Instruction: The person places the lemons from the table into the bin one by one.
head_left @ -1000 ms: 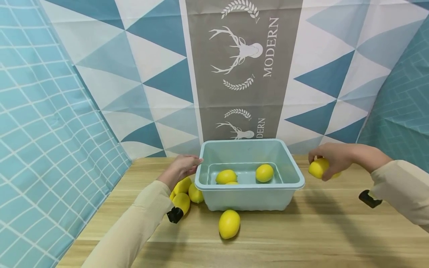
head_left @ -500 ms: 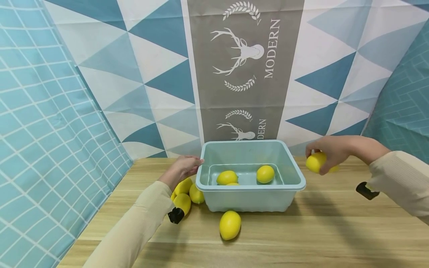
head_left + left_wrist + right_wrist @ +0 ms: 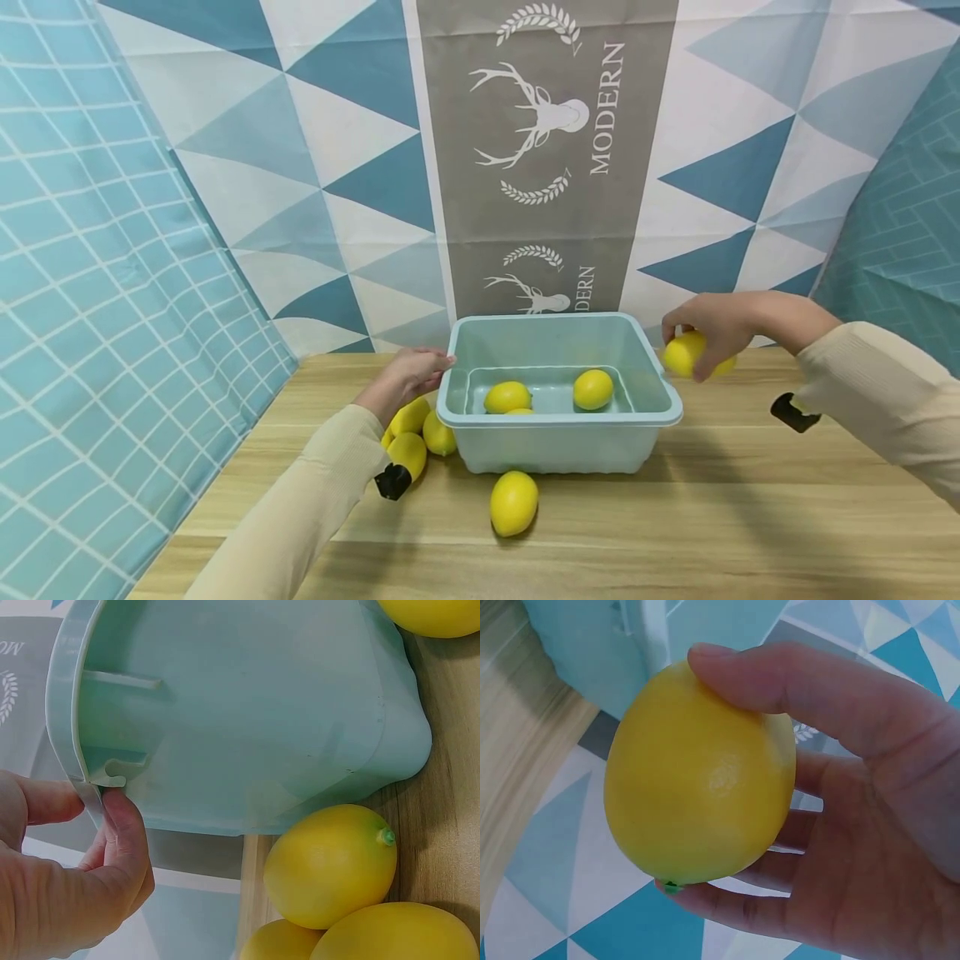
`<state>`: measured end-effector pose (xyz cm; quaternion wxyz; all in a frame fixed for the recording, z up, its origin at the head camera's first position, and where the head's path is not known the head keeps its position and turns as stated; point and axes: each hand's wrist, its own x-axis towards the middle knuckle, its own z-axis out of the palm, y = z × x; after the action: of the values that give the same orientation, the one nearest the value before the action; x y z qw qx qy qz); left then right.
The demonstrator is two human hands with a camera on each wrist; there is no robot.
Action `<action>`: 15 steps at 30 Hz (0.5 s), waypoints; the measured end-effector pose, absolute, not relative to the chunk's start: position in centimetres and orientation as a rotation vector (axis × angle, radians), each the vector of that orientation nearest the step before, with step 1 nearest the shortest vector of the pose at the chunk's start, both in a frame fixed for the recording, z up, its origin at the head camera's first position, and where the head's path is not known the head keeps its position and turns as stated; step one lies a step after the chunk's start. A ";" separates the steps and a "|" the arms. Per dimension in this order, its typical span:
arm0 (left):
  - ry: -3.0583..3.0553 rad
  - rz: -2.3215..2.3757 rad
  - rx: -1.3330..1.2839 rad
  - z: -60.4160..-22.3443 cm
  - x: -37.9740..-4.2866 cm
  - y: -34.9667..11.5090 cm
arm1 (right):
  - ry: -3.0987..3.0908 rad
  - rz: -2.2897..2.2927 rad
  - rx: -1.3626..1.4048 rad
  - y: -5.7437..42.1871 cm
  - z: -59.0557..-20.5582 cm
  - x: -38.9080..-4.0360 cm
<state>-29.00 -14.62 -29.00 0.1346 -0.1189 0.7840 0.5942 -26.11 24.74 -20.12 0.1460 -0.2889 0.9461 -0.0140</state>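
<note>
My right hand (image 3: 716,327) grips a yellow lemon (image 3: 701,780), thumb across one side and fingers behind, raised above the table just off the right rim of a pale blue-green plastic bin (image 3: 555,446). At the bin's left edge, my left hand (image 3: 408,375) pinches the rim (image 3: 66,712) between thumb and fingers. Inside the bin lie a lemon (image 3: 593,389) on the right and a lemon (image 3: 507,397) on the left, with part of another lemon (image 3: 519,411) showing over the front rim.
Several lemons (image 3: 407,454) cluster on the wooden table (image 3: 637,533) left of the bin, below my left forearm. One lemon (image 3: 513,503) lies in front of the bin. A patterned cloth (image 3: 375,108) hangs close behind it.
My right hand has risen and moved left with the lemon, coming close to the bin's right rim. The left hand keeps its hold on the rim, and the bin stays put.
</note>
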 end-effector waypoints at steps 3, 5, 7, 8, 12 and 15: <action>2.271 1.721 -0.357 -29.0 -28.9 -14.6 | 2.717 -0.032 -0.843 24.1 -19.8 -26.1; 2.270 1.721 -0.359 -29.1 -28.8 -14.6 | 2.709 -0.029 -0.847 23.7 -19.7 -26.2; 2.271 1.720 -0.364 -29.1 -28.8 -14.5 | 2.707 -0.025 -0.844 23.3 -19.6 -26.2; 2.272 1.718 -0.361 -29.1 -28.8 -14.5 | 2.705 -0.025 -0.846 23.1 -19.6 -26.3; 2.286 1.706 -0.348 -29.0 -28.8 -14.6 | 2.702 -0.021 -0.838 22.6 -19.4 -26.4; 2.287 1.708 -0.342 -28.9 -28.8 -14.6 | 2.699 -0.021 -0.830 22.2 -19.2 -26.5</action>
<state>-28.80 -14.60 -28.90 0.1329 -0.1180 0.7886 0.5887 -26.53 22.19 -19.15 0.1584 -0.2903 0.9437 -0.0072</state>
